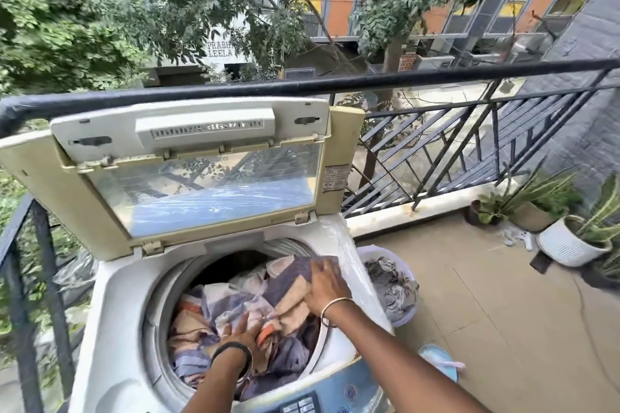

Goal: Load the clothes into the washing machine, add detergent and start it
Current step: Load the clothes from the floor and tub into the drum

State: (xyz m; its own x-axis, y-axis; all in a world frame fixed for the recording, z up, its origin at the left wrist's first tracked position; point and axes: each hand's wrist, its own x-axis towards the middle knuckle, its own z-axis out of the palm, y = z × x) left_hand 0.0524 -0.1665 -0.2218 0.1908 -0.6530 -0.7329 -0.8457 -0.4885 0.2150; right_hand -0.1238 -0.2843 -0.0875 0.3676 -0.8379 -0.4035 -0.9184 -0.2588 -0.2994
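A white top-loading washing machine [110, 339] stands on a balcony with its lid [188, 174] raised. Its drum holds a heap of patterned clothes [214, 308] in purple, orange and cream. My left hand [240, 335] presses down on the clothes in the middle of the drum, fingers spread. My right hand [327, 288] lies flat on a purple and peach cloth [295, 282] at the drum's right rim. The blue control panel [339, 392] shows at the front edge.
A pale laundry basket [407, 317] with grey clothes [392, 285] stands on the tiled floor right of the machine. A light blue tub [439, 362] sits near it. A black railing [436, 77] runs behind. Potted plants [570, 238] stand at the right.
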